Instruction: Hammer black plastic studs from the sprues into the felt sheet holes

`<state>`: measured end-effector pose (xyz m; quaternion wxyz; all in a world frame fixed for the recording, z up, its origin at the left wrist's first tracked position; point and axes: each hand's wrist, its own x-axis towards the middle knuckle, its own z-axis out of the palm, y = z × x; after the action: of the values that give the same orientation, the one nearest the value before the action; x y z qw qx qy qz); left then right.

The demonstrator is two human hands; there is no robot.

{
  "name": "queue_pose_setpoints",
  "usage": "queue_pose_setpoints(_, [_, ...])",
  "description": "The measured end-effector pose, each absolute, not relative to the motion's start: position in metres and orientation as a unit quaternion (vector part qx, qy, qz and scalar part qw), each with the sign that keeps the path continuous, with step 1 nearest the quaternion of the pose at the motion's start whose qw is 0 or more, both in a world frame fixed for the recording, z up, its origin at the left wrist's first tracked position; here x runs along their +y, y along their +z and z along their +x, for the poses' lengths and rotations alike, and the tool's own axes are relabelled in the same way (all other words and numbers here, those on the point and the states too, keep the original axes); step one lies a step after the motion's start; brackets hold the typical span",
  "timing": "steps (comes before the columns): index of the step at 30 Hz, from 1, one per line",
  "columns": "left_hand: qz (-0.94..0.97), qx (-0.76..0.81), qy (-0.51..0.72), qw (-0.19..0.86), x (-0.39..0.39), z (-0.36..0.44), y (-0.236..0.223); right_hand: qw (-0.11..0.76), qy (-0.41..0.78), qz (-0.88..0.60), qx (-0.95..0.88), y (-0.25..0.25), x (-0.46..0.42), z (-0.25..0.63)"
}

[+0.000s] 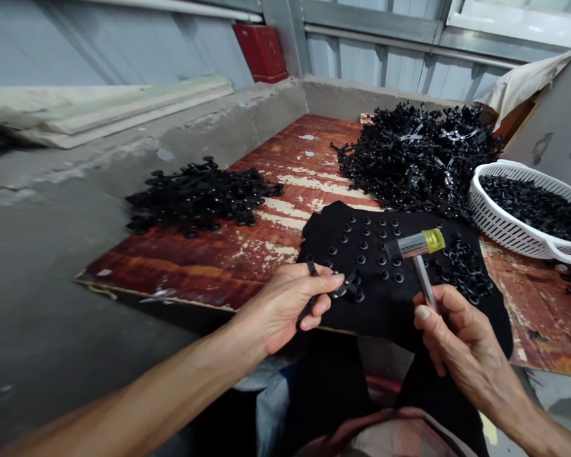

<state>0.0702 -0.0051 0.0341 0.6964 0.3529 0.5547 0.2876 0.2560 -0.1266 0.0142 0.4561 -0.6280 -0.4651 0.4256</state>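
Observation:
My left hand (297,295) is closed on a black branching part (345,285) with round ends, held low over the front left of a black cloth (385,317). In my right hand (457,324) is a mallet (416,244), gripped by its metal handle, its head raised above the cloth. One face of the mallet is yellow, the other dark. Small round black caps (364,245) stand in loose rows on the cloth. More loose caps (466,270) lie heaped on its right side.
A large pile of black parts (419,158) rises at the back; a smaller pile (200,197) lies left on the worn red-brown board (276,241). A white basket (509,219) of small black pieces stands right. A concrete ledge (266,114) and a red box (261,54) are behind.

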Motion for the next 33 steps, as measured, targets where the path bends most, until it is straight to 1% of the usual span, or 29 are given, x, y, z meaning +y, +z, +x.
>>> queue_pose_setpoints(6, [0.358, 0.572, 0.272, 0.686, -0.006, 0.07, 0.035, 0.447, 0.429, -0.629, -0.469, 0.014, -0.129, 0.257])
queue_pose_setpoints(14, [0.359, 0.584, 0.281, 0.671, -0.006, 0.072, 0.034, 0.385, 0.408, -0.645, -0.519, 0.024, -0.129, 0.254])
queue_pose_setpoints(21, [0.348, 0.586, 0.273, 0.679, -0.004, 0.072, 0.037, 0.389, 0.345, -0.632, -0.575, 0.028, -0.125, 0.255])
queue_pose_setpoints(25, [0.352, 0.583, 0.268, 0.682, -0.005, 0.071, 0.038, 0.395, 0.349, -0.637, -0.563, 0.026, -0.128, 0.256])
queue_pose_setpoints(30, [0.361, 0.584, 0.263, 0.678, -0.004, 0.073, 0.036, 0.379, 0.358, -0.644, -0.559, 0.023, -0.13, 0.255])
queue_pose_setpoints(33, [0.366, 0.582, 0.268, 0.675, -0.004, 0.073, 0.035, 0.376, 0.345, -0.647, -0.566, 0.022, -0.13, 0.255])
